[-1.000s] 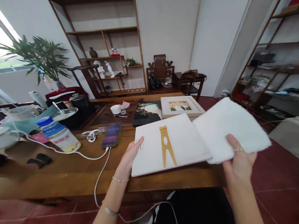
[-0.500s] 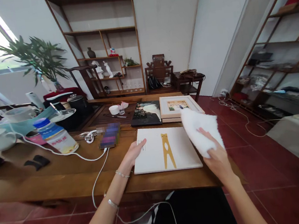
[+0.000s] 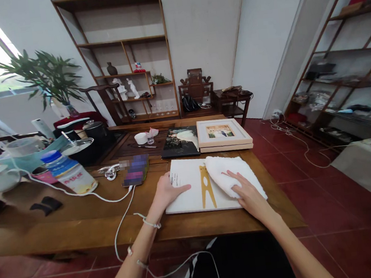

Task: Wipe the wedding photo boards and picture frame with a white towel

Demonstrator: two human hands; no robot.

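Your right hand (image 3: 250, 196) lies on the white cloth (image 3: 249, 174), fingers extended rather than clenched (whether they pinch a fold, I can't tell), and the cloth covers the right part of the white board (image 3: 189, 202) on the table (image 3: 142, 225). Your left hand (image 3: 168, 190) steadies the board's left edge, thumb over its face; any grip underneath is hidden. This looks like wiping the surface; the next move calls for light, even pressure around the yellow figure (image 3: 206, 194).

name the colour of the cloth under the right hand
The cloth is white, in the head view.
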